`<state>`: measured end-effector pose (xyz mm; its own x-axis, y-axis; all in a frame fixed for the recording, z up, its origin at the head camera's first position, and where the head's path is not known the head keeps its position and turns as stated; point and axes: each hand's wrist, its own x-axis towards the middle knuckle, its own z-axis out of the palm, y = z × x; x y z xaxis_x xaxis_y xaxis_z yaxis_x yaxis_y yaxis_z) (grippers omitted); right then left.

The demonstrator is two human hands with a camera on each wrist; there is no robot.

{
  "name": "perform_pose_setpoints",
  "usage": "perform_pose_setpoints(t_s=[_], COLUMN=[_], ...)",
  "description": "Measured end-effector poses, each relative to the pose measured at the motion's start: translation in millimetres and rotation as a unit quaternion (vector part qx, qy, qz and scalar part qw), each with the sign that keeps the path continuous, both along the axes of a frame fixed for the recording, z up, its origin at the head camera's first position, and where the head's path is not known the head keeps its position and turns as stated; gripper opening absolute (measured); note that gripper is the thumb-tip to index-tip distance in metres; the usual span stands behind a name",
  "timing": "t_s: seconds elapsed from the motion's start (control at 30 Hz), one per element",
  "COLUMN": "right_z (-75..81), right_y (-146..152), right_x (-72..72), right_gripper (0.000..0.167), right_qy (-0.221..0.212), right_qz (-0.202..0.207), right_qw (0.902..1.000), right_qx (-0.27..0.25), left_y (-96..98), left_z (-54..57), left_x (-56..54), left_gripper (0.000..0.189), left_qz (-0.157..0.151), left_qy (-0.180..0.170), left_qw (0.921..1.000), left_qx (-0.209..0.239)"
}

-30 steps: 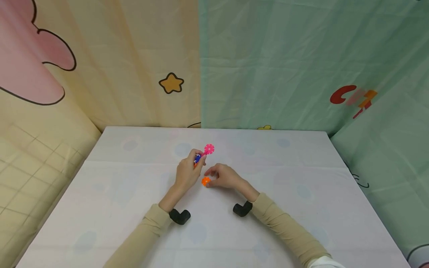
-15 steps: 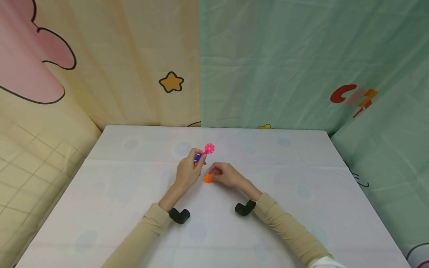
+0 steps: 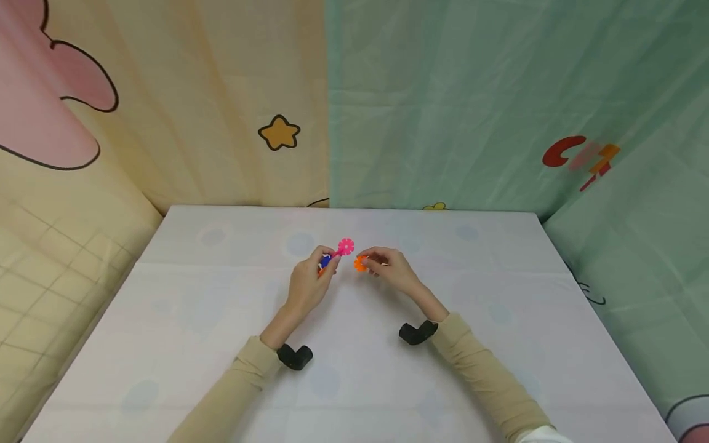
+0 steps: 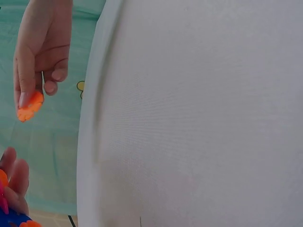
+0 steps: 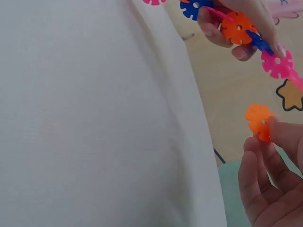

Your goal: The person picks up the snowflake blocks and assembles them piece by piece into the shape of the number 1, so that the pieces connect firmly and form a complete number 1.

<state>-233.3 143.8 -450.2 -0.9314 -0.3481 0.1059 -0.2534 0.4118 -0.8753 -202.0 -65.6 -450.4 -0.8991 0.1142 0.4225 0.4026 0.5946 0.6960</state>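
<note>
My left hand (image 3: 306, 284) grips a chain of notched plastic snowflake discs over the far middle of the table. Orange, blue and pink discs are slotted together in it; in the right wrist view an orange disc (image 5: 238, 28) sits among the fingers. A pink disc (image 3: 346, 247) sticks out beyond the fingertips at the chain's far end. To the right, my right hand (image 3: 392, 269) pinches a single orange snowflake disc (image 5: 258, 120) between thumb and fingers. This disc is apart from the chain, a short gap from the pink end. Part of the chain is hidden by the left hand.
A pale cloth with faint dots covers the table (image 3: 332, 394). Behind its far edge hang a yellow curtain (image 3: 221, 111) and a green curtain (image 3: 443, 111). A black wrist camera (image 3: 295, 357) is on the left wrist, another (image 3: 418, 333) on the right.
My right hand has moved forward and slightly right with the orange disc, which is now level with the chain's pink end. My left hand has hardly moved.
</note>
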Motion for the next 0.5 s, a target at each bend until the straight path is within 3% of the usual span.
perform_pose_setpoints(t_s=[0.2,0.5], right_z=[39.5,46.0], right_y=[-1.6,-3.5], right_x=[15.6,13.9], right_gripper=[0.023,0.022], right_qy=[0.007,0.036], right_qz=[-0.026,-0.037], right_qw=[0.9987,0.9942], right_qx=[-0.042,-0.094], left_y=[-0.3,0.5], left_z=[0.2,0.3], left_x=[0.7,2.7], left_gripper=[0.019,0.019], left_qz=[-0.007,-0.017], left_qy=[-0.005,-0.014], left_qw=[0.9999,0.9996], left_qx=[-0.007,-0.016])
